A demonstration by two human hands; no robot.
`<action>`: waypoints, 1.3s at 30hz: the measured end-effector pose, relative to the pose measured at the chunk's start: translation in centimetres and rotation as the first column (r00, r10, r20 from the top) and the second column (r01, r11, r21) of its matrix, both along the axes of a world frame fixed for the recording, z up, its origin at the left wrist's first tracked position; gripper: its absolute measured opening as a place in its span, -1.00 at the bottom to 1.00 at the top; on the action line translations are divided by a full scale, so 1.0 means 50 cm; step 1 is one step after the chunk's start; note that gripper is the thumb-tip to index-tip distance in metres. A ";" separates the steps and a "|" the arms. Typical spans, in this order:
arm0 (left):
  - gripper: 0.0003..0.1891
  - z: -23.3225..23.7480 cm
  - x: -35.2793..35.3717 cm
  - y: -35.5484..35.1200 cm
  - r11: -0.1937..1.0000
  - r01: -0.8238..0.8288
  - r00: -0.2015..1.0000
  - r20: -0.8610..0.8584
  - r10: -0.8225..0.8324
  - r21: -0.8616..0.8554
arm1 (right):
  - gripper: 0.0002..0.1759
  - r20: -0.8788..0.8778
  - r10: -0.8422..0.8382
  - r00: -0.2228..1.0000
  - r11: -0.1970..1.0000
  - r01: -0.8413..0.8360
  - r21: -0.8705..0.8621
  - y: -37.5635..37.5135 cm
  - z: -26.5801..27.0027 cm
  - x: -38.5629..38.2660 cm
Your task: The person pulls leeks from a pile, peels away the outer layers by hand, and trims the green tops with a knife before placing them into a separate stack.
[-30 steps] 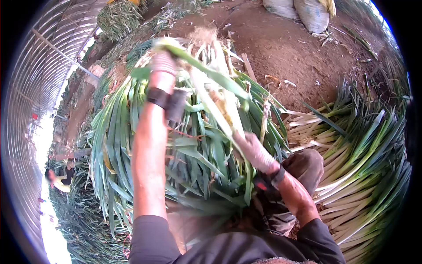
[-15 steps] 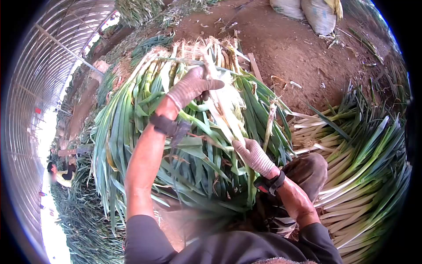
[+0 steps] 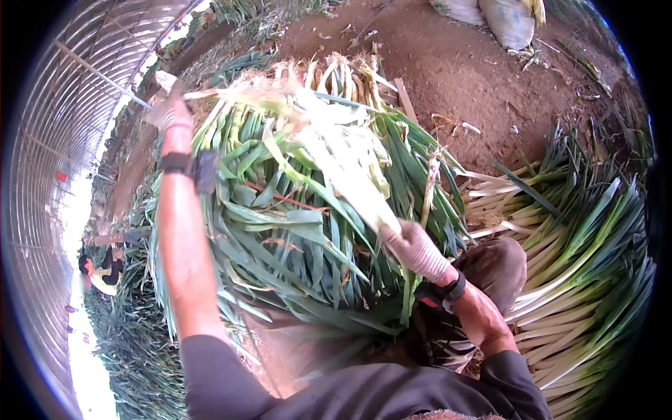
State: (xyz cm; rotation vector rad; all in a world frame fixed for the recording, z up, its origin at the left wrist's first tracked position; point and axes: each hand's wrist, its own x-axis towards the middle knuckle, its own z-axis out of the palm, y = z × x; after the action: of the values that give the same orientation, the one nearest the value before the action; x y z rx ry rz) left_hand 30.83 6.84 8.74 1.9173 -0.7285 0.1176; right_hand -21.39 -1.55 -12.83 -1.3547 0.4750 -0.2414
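My right hand [image 3: 413, 252], in a knit glove, is closed around a leek [image 3: 350, 175]. The leek slants up and left across the pile, its root end smeared by motion. At the upper left, my gloved left hand [image 3: 170, 112] is closed on a pale leek strip [image 3: 210, 94] that stretches toward the root end. Blur hides whether strip and leek are still joined. Beneath lies a heap of leeks [image 3: 294, 259], roots pointing away from me and green leaves toward me.
Leeks with long white stems [image 3: 553, 301] are stacked on the right, beside my knee [image 3: 497, 273]. Pale sacks [image 3: 509, 28] stand on the brown soil [image 3: 448, 77] at the back. Another person [image 3: 103, 274] is at the far left, near more greens [image 3: 140, 350] and the tunnel frame [image 3: 49, 175].
My left hand has moved up and left from the leek's root end, drawing a pale strip out with it. My right hand keeps its hold and has barely shifted.
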 end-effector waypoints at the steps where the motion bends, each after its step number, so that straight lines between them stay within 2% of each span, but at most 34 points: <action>1: -0.61 0.036 -0.026 0.004 0.993 -0.112 0.993 -0.022 0.113 0.029 | -0.41 0.028 -0.152 0.988 0.988 0.152 0.015 -0.015 0.000 0.004; 2: -0.58 0.041 -0.072 -0.003 0.931 -0.173 0.971 0.216 0.105 0.321 | -0.42 0.071 -0.308 0.949 0.951 0.310 -0.004 -0.040 -0.023 0.016; 3: -0.55 0.028 -0.124 0.000 0.777 -0.291 0.903 0.429 0.030 0.558 | -0.41 -0.023 -0.370 0.929 0.923 0.370 0.104 -0.072 -0.030 0.016; 4: -0.52 -0.017 -0.209 -0.014 0.793 -0.143 0.853 0.480 -0.205 0.593 | -0.41 0.010 -0.414 0.910 0.889 0.402 0.221 -0.094 0.007 0.007; 5: -0.55 -0.073 -0.283 -0.043 0.768 0.038 0.951 0.213 -0.223 0.639 | -0.41 0.020 -0.475 0.880 0.853 0.454 0.258 -0.111 0.003 0.006; 6: -0.52 -0.138 -0.352 -0.047 0.727 0.186 0.802 0.325 -0.500 0.661 | -0.40 0.026 -0.541 0.841 0.808 0.511 0.292 -0.122 0.000 0.003; 7: -0.21 -0.139 -0.442 -0.075 0.468 0.340 0.888 -0.113 -0.447 0.816 | -0.41 0.040 -0.540 0.841 0.815 0.510 0.275 -0.123 0.003 0.000; 8: 0.19 -0.228 -0.438 -0.097 0.306 0.223 0.830 -0.016 -0.557 0.925 | -0.42 0.055 -0.537 0.842 0.822 0.507 0.258 -0.119 0.012 -0.005; 10: 0.39 -0.335 -0.490 -0.116 0.061 -0.065 0.674 0.089 -0.734 0.996 | -0.42 0.079 -0.510 0.857 0.846 0.482 0.228 -0.106 0.033 -0.011; 12: 0.52 -0.370 -0.476 -0.153 -0.038 -0.109 0.580 0.032 -0.814 0.993 | -0.42 0.109 -0.468 0.877 0.883 0.461 0.082 -0.106 0.019 -0.014; 13: 0.49 -0.381 -0.457 -0.172 0.006 -0.189 0.502 0.102 -0.859 0.982 | -0.41 0.085 -0.480 0.873 0.876 0.473 0.090 -0.103 0.018 -0.016; 14: 0.49 -0.385 -0.429 -0.193 0.094 -0.193 0.428 0.170 -0.888 0.977 | -0.41 0.048 -0.510 0.859 0.858 0.505 0.093 -0.101 0.036 -0.016; 16: 0.48 -0.371 -0.395 -0.242 0.080 -0.281 0.417 0.196 -0.888 0.957 | -0.40 0.053 -0.489 0.870 0.868 0.480 0.131 -0.110 0.020 -0.017; 21: 0.60 -0.357 -0.327 -0.358 -0.018 -0.190 0.604 0.103 -0.790 0.982 | -0.43 -0.004 -0.455 0.890 0.888 0.454 0.070 -0.125 0.026 -0.017; 22: 0.61 -0.356 -0.316 -0.384 -0.059 -0.200 0.614 0.078 -0.785 0.978 | -0.42 0.002 -0.443 0.897 0.894 0.442 0.077 -0.128 0.027 -0.017; 24: 0.56 -0.356 -0.287 -0.440 -0.063 -0.186 0.682 0.083 -0.727 0.981 | -0.41 -0.009 -0.430 0.903 0.896 0.427 0.122 -0.134 0.028 -0.013; 25: 0.55 -0.363 -0.259 -0.473 -0.071 -0.235 0.687 0.114 -0.717 0.969 | -0.40 -0.020 -0.419 0.908 0.901 0.418 0.116 -0.140 0.026 -0.010; 26: 0.56 -0.376 -0.226 -0.497 0.006 -0.166 0.705 0.123 -0.698 0.986 | -0.40 -0.018 -0.408 0.913 0.900 0.405 0.158 -0.144 0.017 -0.007; 28: 0.57 -0.380 -0.200 -0.532 -0.031 -0.096 0.748 0.051 -0.662 0.995 | -0.40 -0.053 -0.403 0.914 0.886 0.404 0.225 -0.152 0.013 0.000; 29: 0.54 -0.399 -0.177 -0.535 0.050 0.023 0.733 0.017 -0.680 0.999 | -0.40 -0.064 -0.402 0.913 0.886 0.406 0.224 -0.157 0.012 0.003; 30: 0.49 -0.424 -0.162 -0.543 0.023 0.124 0.773 -0.083 -0.629 0.992 | -0.40 -0.077 -0.402 0.912 0.885 0.409 0.224 -0.159 0.010 0.005; 32: 0.39 -0.476 -0.150 -0.537 0.014 0.165 0.785 -0.122 -0.608 0.986 | -0.38 -0.100 -0.411 0.906 0.874 0.423 0.238 -0.156 0.005 0.011; 33: 0.28 -0.477 -0.132 -0.539 -0.006 0.448 0.684 -0.348 -0.642 0.894 | -0.37 -0.106 -0.422 0.901 0.866 0.434 0.247 -0.153 0.005 0.015; 34: 0.23 -0.491 -0.134 -0.537 0.112 0.384 0.704 -0.212 -0.678 0.917 | -0.35 -0.107 -0.433 0.895 0.858 0.445 0.255 -0.152 0.007 0.019; 36: 0.24 -0.465 -0.138 -0.522 0.046 0.527 0.598 -0.332 -0.730 0.849 | -0.30 -0.116 -0.429 0.896 0.871 0.444 0.208 -0.150 0.013 0.020; 37: 0.23 -0.463 -0.158 -0.508 -0.035 0.640 0.566 -0.502 -0.654 0.767 | -0.29 -0.122 -0.430 0.895 0.873 0.446 0.195 -0.146 0.012 0.019; 38: 0.20 -0.423 -0.213 -0.473 -0.080 0.756 0.486 -0.640 -0.596 0.649 | -0.28 -0.124 -0.430 0.894 0.877 0.446 0.181 -0.144 0.014 0.017; 39: 0.24 -0.393 -0.264 -0.446 -0.115 0.761 0.481 -0.674 -0.561 0.639 | -0.28 -0.132 -0.414 0.900 0.890 0.431 0.149 -0.144 0.020 0.017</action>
State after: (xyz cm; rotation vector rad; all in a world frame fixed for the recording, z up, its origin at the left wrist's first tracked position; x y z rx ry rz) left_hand 17.63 -15.46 -10.91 2.1562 -1.8847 -1.5152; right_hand -20.52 -8.73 -11.83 -1.0814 0.8570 -0.4835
